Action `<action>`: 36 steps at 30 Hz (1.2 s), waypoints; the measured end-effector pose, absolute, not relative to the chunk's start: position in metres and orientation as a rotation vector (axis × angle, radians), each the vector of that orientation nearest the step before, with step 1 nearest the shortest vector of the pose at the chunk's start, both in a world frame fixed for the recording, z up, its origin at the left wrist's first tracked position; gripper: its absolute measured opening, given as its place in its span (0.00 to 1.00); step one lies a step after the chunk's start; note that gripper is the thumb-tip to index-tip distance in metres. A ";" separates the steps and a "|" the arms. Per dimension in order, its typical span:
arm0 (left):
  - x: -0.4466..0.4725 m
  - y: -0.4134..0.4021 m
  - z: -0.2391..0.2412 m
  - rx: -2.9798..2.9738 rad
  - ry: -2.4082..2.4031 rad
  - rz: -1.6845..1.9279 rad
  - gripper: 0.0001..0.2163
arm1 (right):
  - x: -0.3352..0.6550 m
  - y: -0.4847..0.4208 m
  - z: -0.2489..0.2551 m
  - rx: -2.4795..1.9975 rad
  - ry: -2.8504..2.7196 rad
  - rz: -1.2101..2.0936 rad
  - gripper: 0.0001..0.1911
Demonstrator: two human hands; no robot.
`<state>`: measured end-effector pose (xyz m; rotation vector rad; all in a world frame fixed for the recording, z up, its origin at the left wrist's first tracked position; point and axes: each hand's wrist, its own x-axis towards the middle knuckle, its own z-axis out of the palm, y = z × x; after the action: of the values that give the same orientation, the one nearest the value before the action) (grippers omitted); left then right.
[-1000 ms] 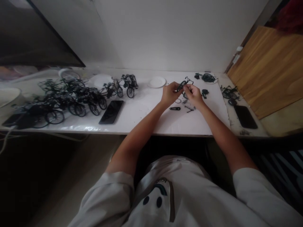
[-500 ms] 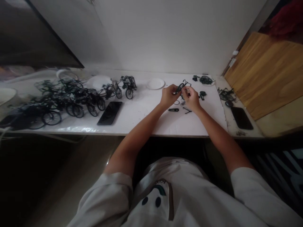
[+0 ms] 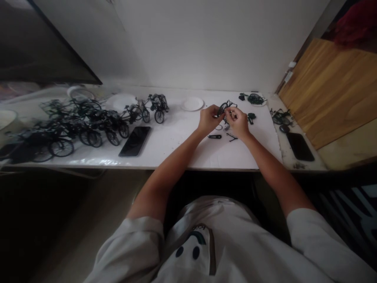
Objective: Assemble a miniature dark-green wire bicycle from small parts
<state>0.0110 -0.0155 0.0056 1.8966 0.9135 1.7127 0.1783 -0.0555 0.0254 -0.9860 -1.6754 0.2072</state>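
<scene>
Black phone [image 3: 135,141] (flat) lies between bicycles [image 3: 88,122] and left hand [image 3: 208,120].

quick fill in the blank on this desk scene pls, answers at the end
1. The left hand and right hand meet at a small model piece with a spoked ____.
2. The cluster of model bicycles stands on the person's ____ side.
3. The wooden board is on the person's ____ side.
4. The round plate nearest the left hand is coloured ____.

Missing words: wheel; left; right; white.
</scene>
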 end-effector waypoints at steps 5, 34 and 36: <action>0.012 -0.019 0.008 1.845 0.913 1.700 0.10 | 0.179 -0.060 0.029 -1.008 -1.696 0.197 0.17; 0.014 -0.023 0.008 1.888 0.933 1.759 0.06 | 0.171 -0.066 0.034 -0.993 -1.565 0.165 0.21; 0.014 -0.024 0.009 1.899 0.939 1.771 0.06 | 0.171 -0.066 0.034 -0.989 -1.564 0.164 0.21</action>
<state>0.0141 -0.0240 0.0086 1.8994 0.9395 1.7707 0.1712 -0.0665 0.0341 -0.9891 -1.5641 0.1642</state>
